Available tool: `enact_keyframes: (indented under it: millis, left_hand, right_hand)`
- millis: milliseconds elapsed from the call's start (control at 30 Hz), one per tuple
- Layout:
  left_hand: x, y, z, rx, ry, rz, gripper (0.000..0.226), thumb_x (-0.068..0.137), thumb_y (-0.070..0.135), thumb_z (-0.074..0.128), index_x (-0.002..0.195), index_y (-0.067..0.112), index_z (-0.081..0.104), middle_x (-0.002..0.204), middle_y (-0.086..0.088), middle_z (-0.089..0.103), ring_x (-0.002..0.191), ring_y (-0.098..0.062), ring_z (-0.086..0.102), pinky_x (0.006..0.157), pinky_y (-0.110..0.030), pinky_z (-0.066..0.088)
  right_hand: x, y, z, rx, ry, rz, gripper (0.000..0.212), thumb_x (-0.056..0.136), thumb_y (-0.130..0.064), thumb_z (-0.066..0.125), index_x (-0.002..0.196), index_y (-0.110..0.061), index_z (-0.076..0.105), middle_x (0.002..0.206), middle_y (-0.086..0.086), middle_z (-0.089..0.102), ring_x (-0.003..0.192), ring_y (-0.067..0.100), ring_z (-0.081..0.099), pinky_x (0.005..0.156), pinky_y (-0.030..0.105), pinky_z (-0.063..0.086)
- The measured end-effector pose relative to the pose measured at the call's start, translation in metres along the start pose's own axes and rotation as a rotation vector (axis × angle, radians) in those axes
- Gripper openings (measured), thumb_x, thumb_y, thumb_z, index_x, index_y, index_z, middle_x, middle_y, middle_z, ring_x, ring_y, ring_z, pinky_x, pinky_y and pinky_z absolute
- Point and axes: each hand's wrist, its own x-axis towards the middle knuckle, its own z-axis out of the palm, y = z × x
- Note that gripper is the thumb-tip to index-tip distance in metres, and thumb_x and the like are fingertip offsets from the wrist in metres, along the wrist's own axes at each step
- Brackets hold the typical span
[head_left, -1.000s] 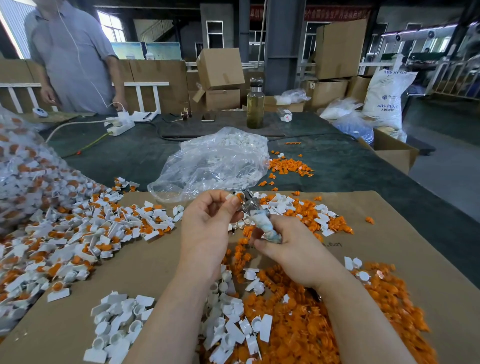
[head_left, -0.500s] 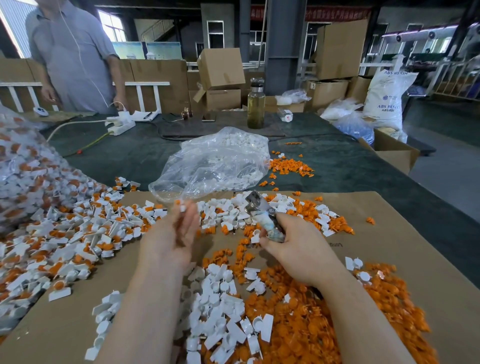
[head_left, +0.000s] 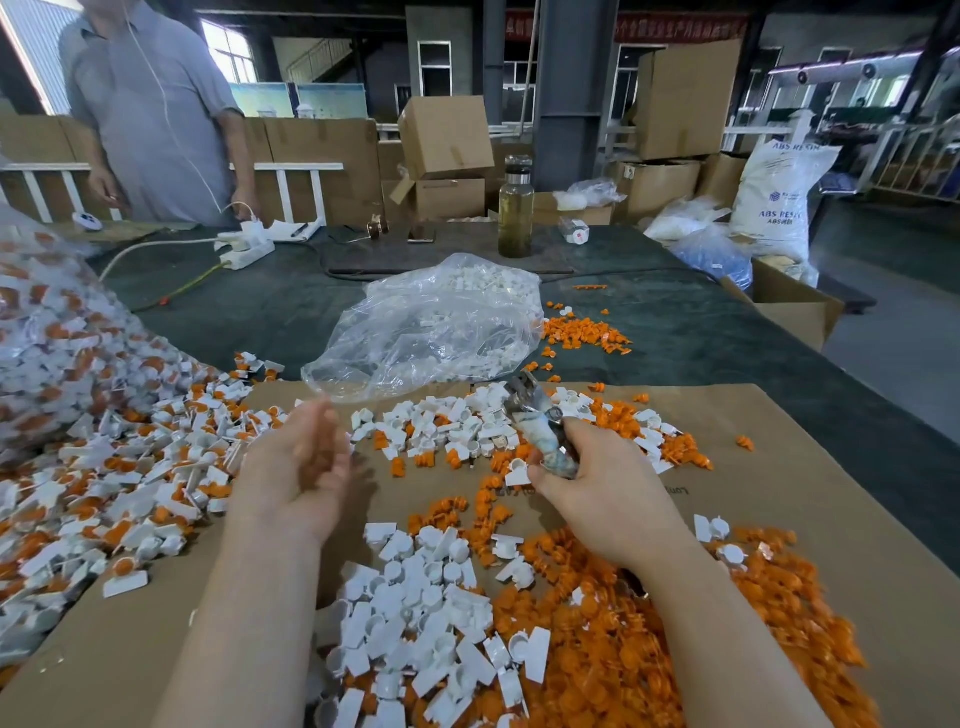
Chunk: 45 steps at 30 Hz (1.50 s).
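Stacked cardboard boxes and a grey pillar fill the back of a dim workshop, behind a long table (head_left: 727, 338) covered in dark green cloth. By the table's far right corner stands a white sack (head_left: 776, 200) printed "ABS RESIN" in blue. A red banner high on the back wall carries writing too small to read, and so does the faint print on the cardboard sheet (head_left: 810, 499) that covers the table's near edge.

The right hand (head_left: 608, 488) is over the middle of the cardboard sheet. Its fingers and thumb are curled tight round the tape-wrapped handle of a metal tool (head_left: 540, 426), whose bare steel head points up and away toward the far edge. The left hand (head_left: 296, 467) hovers just left of it, palm turned inward and fingers loosely together and slightly bent. It is blurred, so I cannot tell whether anything small lies in it.

Loose white caps (head_left: 415, 623) and orange plugs (head_left: 623, 654) are heaped at the near edge between the forearms, and caps fitted with orange (head_left: 104, 467) spread toward the left edge. A clear plastic bag (head_left: 431, 327) of white caps lies beyond the sheet, with a glass bottle (head_left: 516, 208) at the far edge behind it
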Motion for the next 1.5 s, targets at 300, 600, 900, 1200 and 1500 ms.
enact_keyframes:
  millis: [300,600,900,1200,1500]
  left_hand:
    - [-0.047,-0.055,0.039,0.824,-0.736,0.025,0.041,0.052,0.023,0.090,0.090,0.026,0.079,0.102,-0.007,0.076,0.095,-0.018,0.070,0.089,-0.033,0.049]
    - [-0.040,-0.050,0.037,0.827,-0.611,0.182,0.053,0.051,0.034,0.089,0.098,0.014,0.075,0.098,-0.004,0.077,0.096,-0.022,0.072,0.091,-0.040,0.053]
    - [-0.034,-0.013,0.026,2.253,-0.565,0.106,0.088,0.060,0.064,0.082,0.133,0.053,0.033,0.143,-0.001,0.026,0.138,-0.029,0.025,0.112,-0.052,0.030]
    - [-0.030,-0.032,0.026,2.268,-0.592,0.038,0.077,0.075,0.034,0.083,0.134,0.042,0.034,0.116,0.000,0.031,0.090,-0.014,0.045,0.055,-0.021,0.034]
    - [-0.023,-0.063,0.026,2.034,-0.548,0.220,0.098,0.064,0.049,0.089,0.143,0.028,0.036,0.131,-0.001,0.039,0.115,-0.021,0.048,0.089,-0.033,0.043]
  right_hand:
    - [-0.003,-0.013,0.000,0.127,-0.057,-0.127,0.023,0.080,-0.026,0.065,0.101,-0.027,0.056,0.084,-0.009,0.065,0.074,0.009,0.060,0.066,0.041,0.054]
    - [-0.001,-0.012,0.000,0.129,-0.132,-0.150,0.038,0.090,-0.022,0.061,0.123,-0.034,0.047,0.110,-0.014,0.057,0.101,0.009,0.054,0.085,0.031,0.044]
    - [0.002,0.005,-0.008,-0.094,-0.096,-0.014,0.012,0.095,-0.031,0.058,0.089,-0.035,0.048,0.081,-0.017,0.052,0.074,0.003,0.051,0.059,0.022,0.037]
    - [-0.003,0.012,-0.023,-0.144,-0.456,0.068,0.030,0.073,-0.037,0.082,0.088,-0.032,0.056,0.092,-0.013,0.059,0.081,0.004,0.057,0.063,0.023,0.045]
    - [0.001,0.019,-0.005,-0.289,-0.292,0.088,0.028,0.080,-0.051,0.071,0.096,-0.038,0.053,0.089,-0.017,0.055,0.083,0.003,0.052,0.069,0.026,0.046]
